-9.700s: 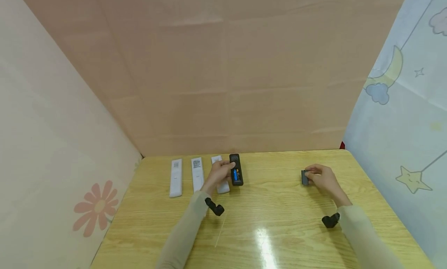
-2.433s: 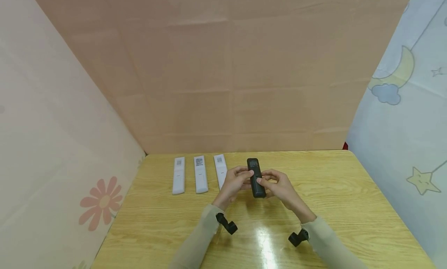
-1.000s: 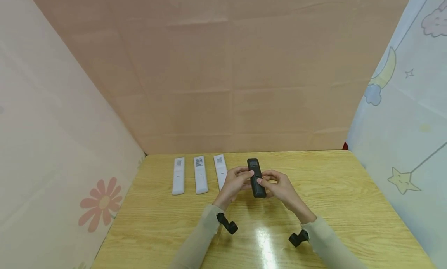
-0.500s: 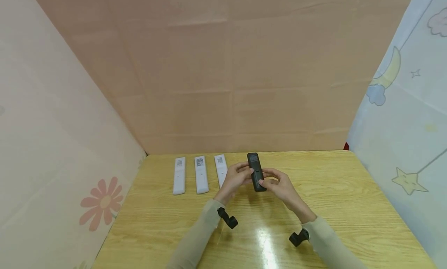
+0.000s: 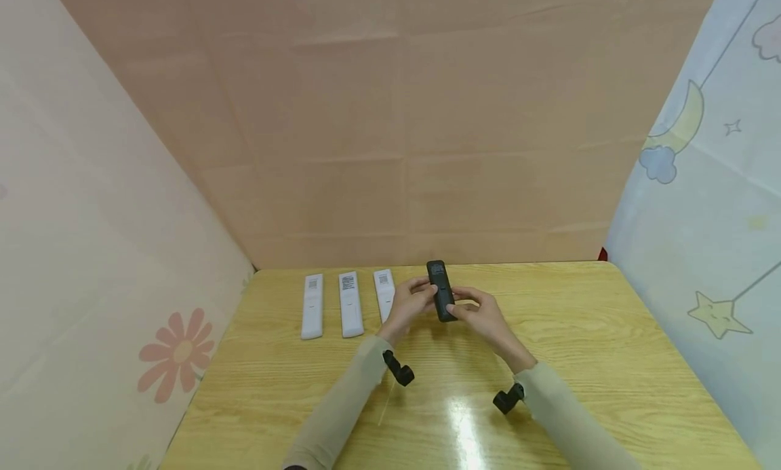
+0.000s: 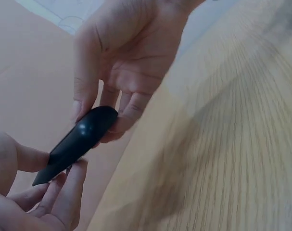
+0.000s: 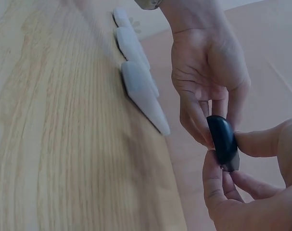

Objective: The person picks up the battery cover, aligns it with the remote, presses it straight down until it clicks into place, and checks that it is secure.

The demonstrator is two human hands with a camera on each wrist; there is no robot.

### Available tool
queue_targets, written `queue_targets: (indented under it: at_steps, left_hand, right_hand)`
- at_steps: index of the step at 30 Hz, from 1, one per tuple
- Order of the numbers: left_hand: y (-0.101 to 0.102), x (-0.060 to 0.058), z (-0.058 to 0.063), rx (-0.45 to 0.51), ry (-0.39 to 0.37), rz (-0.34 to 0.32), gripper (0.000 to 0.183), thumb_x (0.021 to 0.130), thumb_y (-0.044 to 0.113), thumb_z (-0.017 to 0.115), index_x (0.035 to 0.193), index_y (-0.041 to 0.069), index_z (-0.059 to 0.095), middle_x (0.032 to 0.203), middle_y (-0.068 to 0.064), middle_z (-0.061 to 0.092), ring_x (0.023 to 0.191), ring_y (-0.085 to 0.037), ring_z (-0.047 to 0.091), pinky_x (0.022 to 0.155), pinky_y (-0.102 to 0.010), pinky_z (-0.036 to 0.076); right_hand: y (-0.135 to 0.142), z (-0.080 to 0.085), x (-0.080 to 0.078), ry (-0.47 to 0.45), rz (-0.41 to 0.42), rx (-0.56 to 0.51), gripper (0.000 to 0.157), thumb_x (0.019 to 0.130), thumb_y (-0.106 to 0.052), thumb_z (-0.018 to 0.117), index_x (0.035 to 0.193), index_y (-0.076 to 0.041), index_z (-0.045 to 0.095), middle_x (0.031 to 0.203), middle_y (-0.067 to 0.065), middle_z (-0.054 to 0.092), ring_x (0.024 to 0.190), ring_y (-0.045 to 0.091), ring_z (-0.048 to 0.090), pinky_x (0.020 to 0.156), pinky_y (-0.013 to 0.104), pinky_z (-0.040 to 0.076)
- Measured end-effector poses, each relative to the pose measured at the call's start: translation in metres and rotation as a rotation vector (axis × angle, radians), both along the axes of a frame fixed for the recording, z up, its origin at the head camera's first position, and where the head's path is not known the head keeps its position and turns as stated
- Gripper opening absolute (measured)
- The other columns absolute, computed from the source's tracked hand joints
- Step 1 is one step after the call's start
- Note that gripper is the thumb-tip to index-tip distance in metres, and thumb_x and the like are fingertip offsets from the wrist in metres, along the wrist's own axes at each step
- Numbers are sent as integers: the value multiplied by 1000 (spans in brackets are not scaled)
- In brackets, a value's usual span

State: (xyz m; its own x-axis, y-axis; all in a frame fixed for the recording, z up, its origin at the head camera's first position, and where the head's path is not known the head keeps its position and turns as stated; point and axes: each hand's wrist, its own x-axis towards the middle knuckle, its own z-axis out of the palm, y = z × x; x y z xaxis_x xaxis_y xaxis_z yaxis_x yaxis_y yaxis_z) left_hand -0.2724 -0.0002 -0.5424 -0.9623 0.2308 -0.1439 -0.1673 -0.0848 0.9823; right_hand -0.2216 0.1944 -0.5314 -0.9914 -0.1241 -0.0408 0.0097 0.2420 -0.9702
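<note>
A black remote control (image 5: 440, 280) is held off the table between both hands, back side up, its battery cover in place. My left hand (image 5: 406, 307) grips its left side, thumb on top and fingers beneath. At the lower right end, my right hand (image 5: 486, 319) pinches it with the thumb on the back. The left wrist view shows the remote's rounded black end in the right hand's fingers (image 6: 133, 103). In the right wrist view, both hands' fingertips meet around the remote. Its button side is hidden.
Three white remote controls lie in a row on the left of the wooden table (image 5: 549, 416), backs up: a left one (image 5: 312, 307), a middle one (image 5: 350, 306) and a right one (image 5: 384, 290), partly covered by my left hand. A pink-brown sheet (image 5: 396, 151) hangs behind.
Earlier the remote's batteries showed, with the cover in my right hand off to the right. Now the cover is on and both hands hold the remote, lately shifted slightly away and left.
</note>
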Motion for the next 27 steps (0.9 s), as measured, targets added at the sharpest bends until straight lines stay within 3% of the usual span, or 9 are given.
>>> queue_targets:
  at_steps: [8, 15, 22, 27]
  left_hand:
    - [3, -15, -14, -126, 45, 61, 42, 104, 24, 73, 140, 6, 67, 131, -13, 72, 106, -24, 76, 94, -42, 64]
    - [4, -20, -17, -124, 25, 68, 43, 104, 16, 71, 144, 2, 63, 131, -16, 69, 107, -27, 76, 97, -44, 63]
    - [6, -22, -27, -347, 89, 87, 46, 102, 19, 74, 144, 3, 64, 129, -11, 71, 116, -26, 71, 95, -38, 62]
    - [8, -23, -29, -484, 128, 72, 46, 103, 21, 72, 145, 3, 63, 128, -10, 73, 123, -28, 67, 101, -42, 59]
  right_hand:
    - [-7, -18, -15, -1, -50, 9, 55, 103, -14, 72, 153, 3, 54, 146, 28, 56, 123, 42, 69, 99, 51, 61]
    - [-10, -27, -23, -18, -53, 28, 56, 103, -13, 72, 154, -1, 54, 150, 25, 54, 129, 44, 65, 101, 50, 60]
    - [-10, -31, -24, -37, -27, 44, 53, 105, -13, 69, 154, 0, 53, 155, 26, 51, 136, 47, 60, 105, 50, 58]
    - [-11, -37, -28, -37, -30, 80, 53, 104, -11, 70, 153, 4, 53, 151, 30, 55, 134, 47, 61, 107, 51, 57]
